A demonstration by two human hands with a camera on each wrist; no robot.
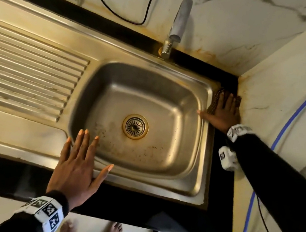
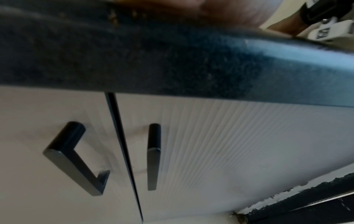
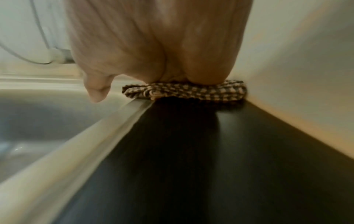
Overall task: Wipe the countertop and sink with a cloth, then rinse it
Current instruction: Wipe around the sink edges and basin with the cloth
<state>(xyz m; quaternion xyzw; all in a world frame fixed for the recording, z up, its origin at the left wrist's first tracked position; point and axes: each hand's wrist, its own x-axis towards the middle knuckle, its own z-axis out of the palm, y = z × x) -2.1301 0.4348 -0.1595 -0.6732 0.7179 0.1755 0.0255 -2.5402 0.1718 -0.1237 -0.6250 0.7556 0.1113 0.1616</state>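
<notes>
Straight fingers of the right hand lie flat on a checked cloth, pressing it onto the narrow black countertop strip at the right of the frame in the head view, between the sink's rim and the marbled side wall. Its thumb points left over the rim of the stainless sink. In the right wrist view the palm of the same hand bears down on the bunched cloth, which sits in the corner against the wall, its left end lapping the sink rim.

At lower centre of the head view, the left hand rests flat with fingers spread and relaxed on the near rim of the sink, the fingertips reaching over the basin edge; it holds nothing. The left wrist view shows mostly the dark countertop edge and white cabinet doors with black handles below it.

A round drain sits in the middle of the stained basin, a ribbed draining board runs off to the left, and a chrome tap stands at upper centre.
</notes>
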